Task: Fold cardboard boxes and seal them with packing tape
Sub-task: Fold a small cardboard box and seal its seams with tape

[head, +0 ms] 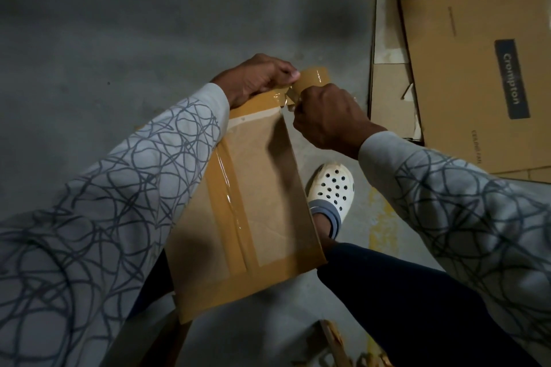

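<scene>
Left hand [256,79] holds box [262,188], right hand [329,119] tape [316,76] — "Crompton" [511,79]

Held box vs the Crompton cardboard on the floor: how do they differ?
The held box is folded up, gripped by the left hand; the Crompton cardboard lies flat on the floor. The held box carries tape strips; the Crompton cardboard shows none. The Crompton cardboard has a dark label; the held box looks plain. Both are brown cardboard.
</scene>
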